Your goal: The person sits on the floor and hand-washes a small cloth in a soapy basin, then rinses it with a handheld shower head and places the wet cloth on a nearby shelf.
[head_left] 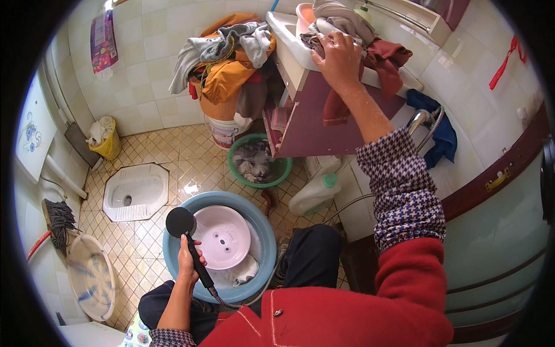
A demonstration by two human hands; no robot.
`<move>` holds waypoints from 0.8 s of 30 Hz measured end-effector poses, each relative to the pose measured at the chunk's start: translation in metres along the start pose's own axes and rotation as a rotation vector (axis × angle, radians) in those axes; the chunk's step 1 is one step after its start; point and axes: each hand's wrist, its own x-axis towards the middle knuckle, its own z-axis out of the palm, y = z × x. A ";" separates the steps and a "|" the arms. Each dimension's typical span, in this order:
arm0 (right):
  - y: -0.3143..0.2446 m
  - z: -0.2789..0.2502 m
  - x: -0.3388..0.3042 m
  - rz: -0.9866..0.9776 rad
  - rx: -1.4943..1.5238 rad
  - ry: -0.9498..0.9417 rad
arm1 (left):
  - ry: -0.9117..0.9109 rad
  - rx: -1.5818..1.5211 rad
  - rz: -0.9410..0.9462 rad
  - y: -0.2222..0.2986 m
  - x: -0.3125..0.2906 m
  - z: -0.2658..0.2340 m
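My left hand [189, 259] is closed round the handle of a black shower head [181, 221], held over the left side of a large blue basin [267, 231]. A pale pink basin [222, 231] with dark marks on its bottom sits inside the blue one. Beside it in the blue basin lies a white cloth [245, 269]. My right arm stretches out to the sink, where my right hand [340, 61] rests on a heap of grey clothes [347, 22] with its fingers apart. A brown-red garment [386, 63] hangs over the sink edge next to that hand.
A green basin [254, 139] holds wet grey clothes. Orange and grey clothes [231, 49] are piled on a bucket [222, 130]. A squat toilet [137, 191] is set in the tiled floor. A white jug [312, 196] lies near the cabinet; the shower hose [263, 292] crosses my lap.
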 end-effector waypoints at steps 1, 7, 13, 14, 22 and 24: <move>0.005 0.005 0.005 0.027 -0.077 -0.132 | 0.003 -0.011 -0.019 0.000 0.000 -0.002; 0.067 0.050 0.045 0.148 0.564 -0.519 | -0.025 -0.034 -0.064 -0.007 0.020 -0.008; 0.087 0.034 0.078 0.862 1.251 -0.374 | -0.039 -0.049 -0.076 -0.007 0.018 -0.007; 0.081 0.020 0.080 1.063 1.422 -0.248 | -0.036 -0.046 -0.078 -0.006 0.017 -0.006; -0.033 -0.010 0.043 0.918 1.663 -0.070 | 0.015 -0.029 -0.060 -0.014 0.022 -0.009; -0.078 0.005 -0.014 0.763 1.743 -0.317 | -0.027 -0.061 -0.078 -0.017 0.023 -0.014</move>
